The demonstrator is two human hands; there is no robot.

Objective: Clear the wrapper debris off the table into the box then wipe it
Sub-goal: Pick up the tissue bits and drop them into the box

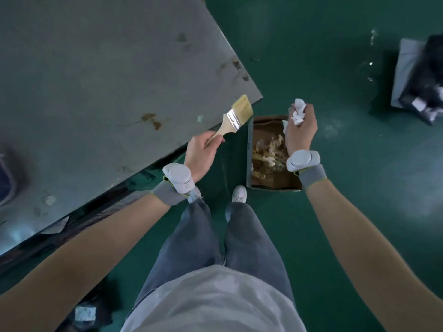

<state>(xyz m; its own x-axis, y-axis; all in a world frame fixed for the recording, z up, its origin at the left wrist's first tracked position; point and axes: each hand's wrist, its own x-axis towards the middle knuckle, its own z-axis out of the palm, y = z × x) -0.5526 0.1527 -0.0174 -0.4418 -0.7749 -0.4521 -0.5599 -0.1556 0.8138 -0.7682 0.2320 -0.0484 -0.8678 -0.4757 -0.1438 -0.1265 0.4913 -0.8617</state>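
My left hand [203, 152] grips the wooden handle of a flat paintbrush [236, 116], whose pale bristles hang over the corner of the grey metal table [96, 80]. My right hand [300, 130] is closed on a crumpled white tissue [298, 111], held above the open cardboard box [249, 149] on the floor. Inside the box lies a heap of yellowish wrapper debris [266, 156]. Rust-coloured stains mark the tabletop near its corner.
Green floor surrounds the box and my feet [239, 194]. A grey bin with black and white items [419, 80] sits at the far right. A dark object [4, 178] lies at the table's left edge. Dark clutter lies under the table at the lower left.
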